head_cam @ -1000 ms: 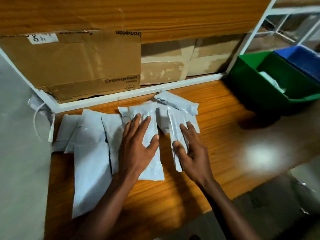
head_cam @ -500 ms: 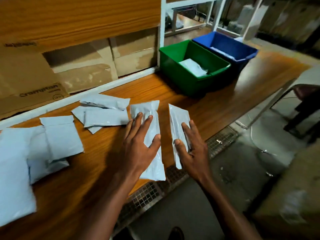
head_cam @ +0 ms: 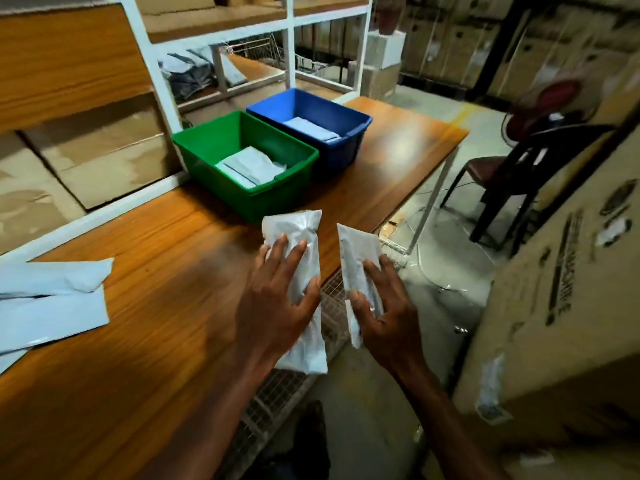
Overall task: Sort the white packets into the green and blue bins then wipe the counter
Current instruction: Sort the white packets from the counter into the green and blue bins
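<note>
My left hand [head_cam: 277, 306] holds a long white packet [head_cam: 294, 230] above the counter's front edge. My right hand [head_cam: 384, 310] grips a narrower white packet [head_cam: 353, 251] just past that edge. Ahead stands the green bin [head_cam: 214, 147] with white packets inside, and the blue bin [head_cam: 346, 116] beside it on the right holds a packet too. More white packets [head_cam: 52, 299] lie at the far left of the wooden counter [head_cam: 156, 271].
Cardboard boxes sit under the white shelf frame [head_cam: 156, 74] behind the bins. A large carton [head_cam: 571, 271] stands close on my right, with a dark chair [head_cam: 519, 168] and a fan beyond it. A wire grid runs under the counter's front edge.
Both hands have lifted their packets off the pile and carried them right towards the bins. The view has swung right, so the remaining packets now sit at the far left.
</note>
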`<move>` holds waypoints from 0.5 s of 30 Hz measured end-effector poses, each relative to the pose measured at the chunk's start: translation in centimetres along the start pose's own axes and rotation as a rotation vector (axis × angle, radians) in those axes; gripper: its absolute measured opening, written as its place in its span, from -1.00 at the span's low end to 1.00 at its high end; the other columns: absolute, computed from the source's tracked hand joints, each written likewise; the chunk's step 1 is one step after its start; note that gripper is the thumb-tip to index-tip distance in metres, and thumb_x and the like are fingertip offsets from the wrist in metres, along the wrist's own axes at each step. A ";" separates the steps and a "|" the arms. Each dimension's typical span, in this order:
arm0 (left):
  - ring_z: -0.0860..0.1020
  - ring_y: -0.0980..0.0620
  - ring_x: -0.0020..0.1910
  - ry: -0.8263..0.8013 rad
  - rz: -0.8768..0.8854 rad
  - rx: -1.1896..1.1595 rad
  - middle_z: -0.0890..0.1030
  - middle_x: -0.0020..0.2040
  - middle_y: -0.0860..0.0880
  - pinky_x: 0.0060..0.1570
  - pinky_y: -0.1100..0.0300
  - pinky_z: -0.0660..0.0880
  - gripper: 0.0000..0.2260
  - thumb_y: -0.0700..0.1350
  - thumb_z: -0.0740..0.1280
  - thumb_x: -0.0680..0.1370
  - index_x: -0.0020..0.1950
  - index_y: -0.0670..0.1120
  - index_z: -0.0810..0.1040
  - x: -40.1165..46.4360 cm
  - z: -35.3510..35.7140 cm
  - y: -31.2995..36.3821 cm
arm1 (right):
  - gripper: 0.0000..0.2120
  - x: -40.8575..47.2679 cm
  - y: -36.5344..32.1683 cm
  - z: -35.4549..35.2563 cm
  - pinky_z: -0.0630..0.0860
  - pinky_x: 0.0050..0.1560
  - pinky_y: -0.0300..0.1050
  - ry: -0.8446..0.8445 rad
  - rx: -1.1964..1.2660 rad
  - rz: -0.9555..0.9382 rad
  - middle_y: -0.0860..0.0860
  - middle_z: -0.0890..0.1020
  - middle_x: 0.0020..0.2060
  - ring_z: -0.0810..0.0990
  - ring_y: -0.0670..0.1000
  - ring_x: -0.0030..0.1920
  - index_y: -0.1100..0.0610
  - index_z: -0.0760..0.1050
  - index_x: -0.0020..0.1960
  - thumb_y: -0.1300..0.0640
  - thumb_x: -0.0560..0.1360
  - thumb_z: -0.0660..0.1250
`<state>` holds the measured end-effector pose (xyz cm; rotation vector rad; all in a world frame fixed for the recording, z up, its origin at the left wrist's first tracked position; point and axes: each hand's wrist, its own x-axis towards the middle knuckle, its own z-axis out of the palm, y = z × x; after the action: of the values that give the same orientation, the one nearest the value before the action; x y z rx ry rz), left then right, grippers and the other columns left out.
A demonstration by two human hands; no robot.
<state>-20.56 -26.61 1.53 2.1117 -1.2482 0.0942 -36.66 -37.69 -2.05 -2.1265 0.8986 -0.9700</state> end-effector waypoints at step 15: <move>0.26 -0.12 0.52 0.218 -0.046 0.012 0.31 0.54 -0.11 0.52 -0.01 0.15 -0.46 0.14 0.24 0.56 0.52 -0.01 0.36 19.3 6.9 -0.1 | -0.47 23.2 6.5 2.1 0.15 0.41 -0.44 -0.077 -0.008 -0.221 0.10 0.31 0.54 0.25 -0.11 0.49 0.06 0.40 0.49 -0.12 0.57 0.27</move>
<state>-11.90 -45.09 3.50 2.0762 -1.0725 0.3042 -25.50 -59.00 0.73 -2.2891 0.6406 -0.9855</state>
